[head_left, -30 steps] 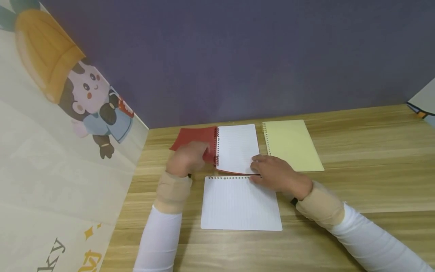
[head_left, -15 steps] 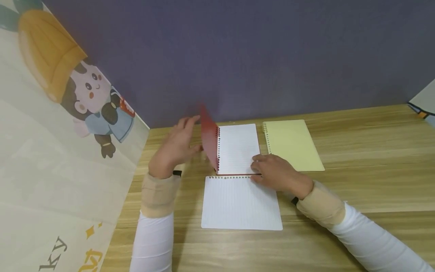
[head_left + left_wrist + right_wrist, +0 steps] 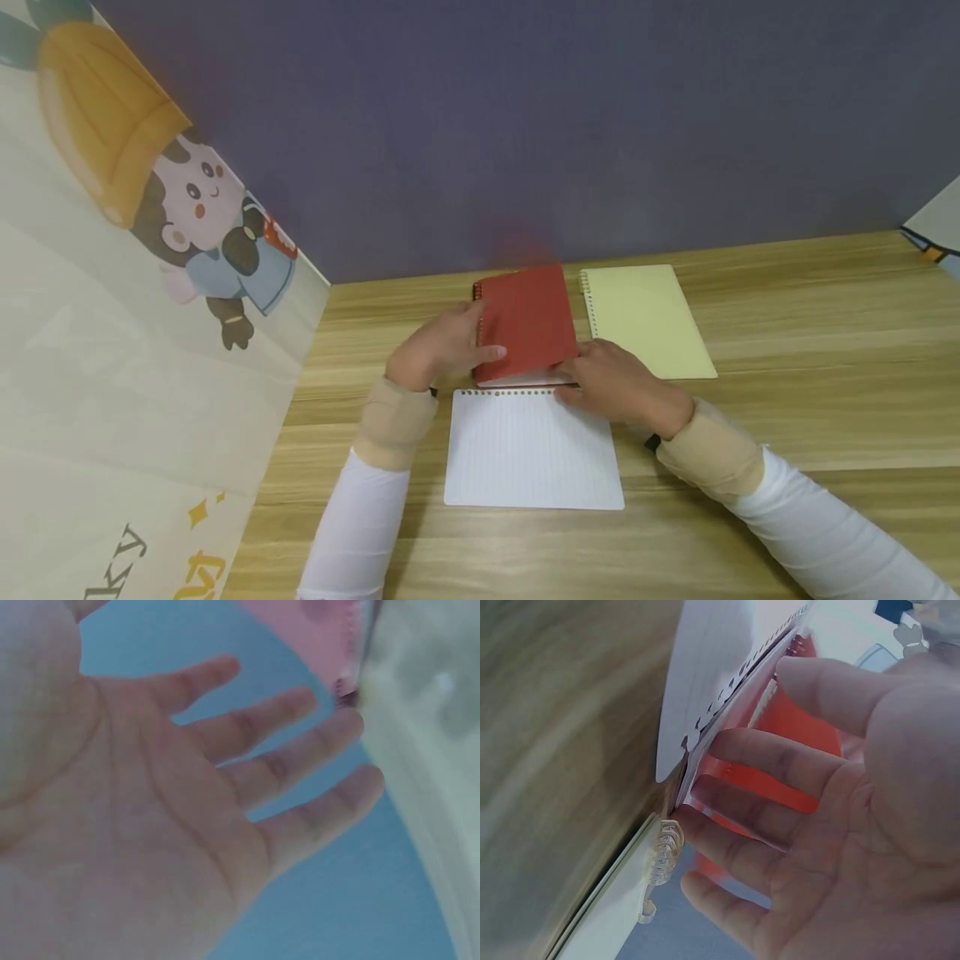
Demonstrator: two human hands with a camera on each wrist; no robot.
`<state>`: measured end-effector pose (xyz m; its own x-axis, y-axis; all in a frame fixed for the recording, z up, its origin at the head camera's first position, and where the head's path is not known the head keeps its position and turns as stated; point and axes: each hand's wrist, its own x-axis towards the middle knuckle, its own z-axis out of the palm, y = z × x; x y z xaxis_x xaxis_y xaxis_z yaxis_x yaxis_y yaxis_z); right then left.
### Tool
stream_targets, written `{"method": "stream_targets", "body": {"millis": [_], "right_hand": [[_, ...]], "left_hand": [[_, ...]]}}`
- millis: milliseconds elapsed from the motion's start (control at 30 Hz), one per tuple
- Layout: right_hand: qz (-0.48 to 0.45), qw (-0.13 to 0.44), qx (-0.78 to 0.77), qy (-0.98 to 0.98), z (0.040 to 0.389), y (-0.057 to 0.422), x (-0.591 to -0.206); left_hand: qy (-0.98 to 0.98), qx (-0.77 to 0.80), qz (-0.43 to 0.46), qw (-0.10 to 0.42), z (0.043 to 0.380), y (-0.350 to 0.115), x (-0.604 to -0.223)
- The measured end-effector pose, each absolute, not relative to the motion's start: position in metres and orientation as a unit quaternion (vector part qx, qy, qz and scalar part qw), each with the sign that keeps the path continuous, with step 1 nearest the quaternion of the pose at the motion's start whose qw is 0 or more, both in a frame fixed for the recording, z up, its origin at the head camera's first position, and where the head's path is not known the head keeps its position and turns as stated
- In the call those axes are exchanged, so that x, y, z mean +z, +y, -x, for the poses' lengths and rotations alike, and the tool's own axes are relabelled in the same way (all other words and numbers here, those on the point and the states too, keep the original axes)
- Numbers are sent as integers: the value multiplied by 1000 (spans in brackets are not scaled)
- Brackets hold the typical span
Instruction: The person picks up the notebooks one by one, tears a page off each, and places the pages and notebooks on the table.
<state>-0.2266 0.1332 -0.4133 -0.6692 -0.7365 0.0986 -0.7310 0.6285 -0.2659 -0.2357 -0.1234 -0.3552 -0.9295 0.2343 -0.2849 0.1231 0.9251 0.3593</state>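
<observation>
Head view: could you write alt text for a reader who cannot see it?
A red-covered spiral notebook, slightly open, lies on a wood-grain table, a person's left hand at its spiral side, the right hand at its near right corner. To the right is a pale yellow spiral notebook; nearer the viewer, white lined paper with punched holes.

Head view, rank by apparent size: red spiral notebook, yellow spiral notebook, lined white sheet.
1. Lined white sheet
2. Red spiral notebook and yellow spiral notebook: too alike to rank, both partly covered.
</observation>
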Motion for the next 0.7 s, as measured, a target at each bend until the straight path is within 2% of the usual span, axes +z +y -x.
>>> {"method": "stream_targets", "body": {"millis": [100,233,533,633,700], "right_hand": [[412,11,-141,900,227,134,-414],[412,24,-139,900,229,135,-414],[412,126,-157,889,237,147,-400],[388,130,-168,897,240,154,-394],[369,110,-177,906,242,158,-392]], "left_hand": [[967,149,-78,193,238,-120,-368],[968,124,-75,205,241,-118,-379],[979,99,-65,166,246,-113,-389],[980,98,-60,161,247,-111,-391],[980,101,-59,159,247,-110,-391]]}}
